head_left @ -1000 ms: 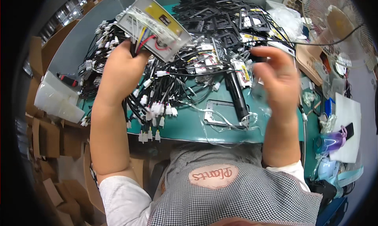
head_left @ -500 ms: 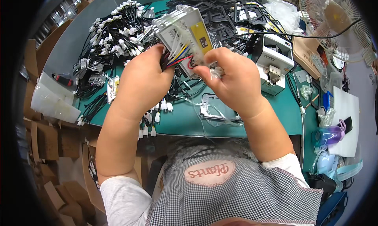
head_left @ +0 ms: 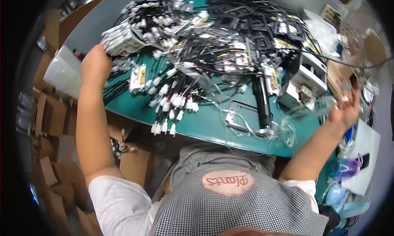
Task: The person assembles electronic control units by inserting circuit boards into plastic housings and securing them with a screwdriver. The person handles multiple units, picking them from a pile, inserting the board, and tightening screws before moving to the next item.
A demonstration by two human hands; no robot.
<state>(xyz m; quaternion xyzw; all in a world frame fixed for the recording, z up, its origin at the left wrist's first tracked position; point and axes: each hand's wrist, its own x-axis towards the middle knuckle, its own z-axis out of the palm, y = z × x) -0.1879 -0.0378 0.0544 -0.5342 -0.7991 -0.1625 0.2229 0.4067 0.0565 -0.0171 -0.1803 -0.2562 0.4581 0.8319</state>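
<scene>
My left hand (head_left: 96,65) is at the far left of the table. It is closed around the end of a small stack of pale grey boxes (head_left: 123,39), blurred by motion, and its fingertips are hidden behind the stack. Out to the right, my right hand (head_left: 345,108) is raised past the table's edge, smeared by motion. Clear plastic film (head_left: 316,107) trails from its fingers toward the table. Below my left hand's stack, a single white box with a yellow label (head_left: 138,78) lies on the green table (head_left: 205,127).
Black cables with white connectors (head_left: 176,100) spread over the table's middle. Black frames (head_left: 246,20) are heaped behind. A black cylindrical tool (head_left: 262,100) lies beside a grey frame (head_left: 242,115). A white machine (head_left: 310,73) and a fan (head_left: 361,26) stand right. Cardboard boxes (head_left: 51,115) crowd the left floor.
My hands have parted: the left has carried the boxes to the far left, the right has swung out right with clear film. The black cylindrical tool now shows on the table.
</scene>
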